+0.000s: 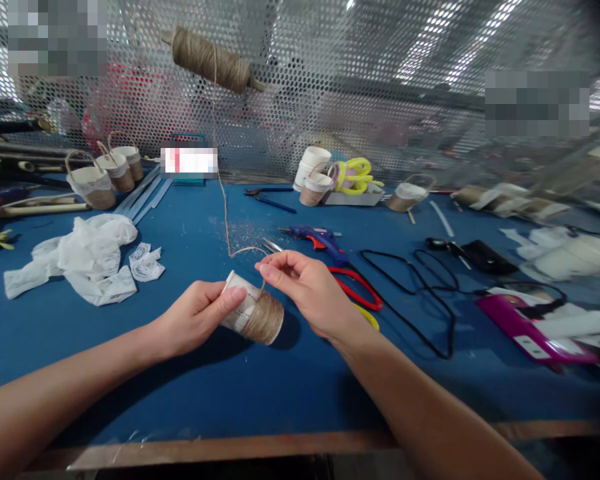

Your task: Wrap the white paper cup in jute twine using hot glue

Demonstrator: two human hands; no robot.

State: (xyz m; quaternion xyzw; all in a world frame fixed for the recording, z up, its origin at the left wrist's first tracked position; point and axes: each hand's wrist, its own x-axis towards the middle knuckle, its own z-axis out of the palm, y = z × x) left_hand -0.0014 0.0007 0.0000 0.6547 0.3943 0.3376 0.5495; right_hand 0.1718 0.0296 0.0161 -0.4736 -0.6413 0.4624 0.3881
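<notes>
My left hand (200, 317) grips a paper cup (241, 308) by its white rim end, thumb along the side. The cup lies tilted on its side above the table, its lower part wrapped in brown twine (266, 317). Between the pinched thumb and fingers of my right hand (305, 287) runs a strand of twine (250, 249). That strand leads from the wrapped cup up to a large twine spool (210, 59) mounted on the mesh. Just beyond the right hand lie scissors (360, 291) with red and yellow handles, partly hidden by my wrist.
A blue glue gun (325, 241) with a black cord (430, 320) lies right of centre. White lace (87, 253) is heaped at left. Finished handled cups (93, 187) stand back left; more cups (313, 167) stand behind. Pliers (273, 198) lie near the mesh, and a purple device (525, 330) at right.
</notes>
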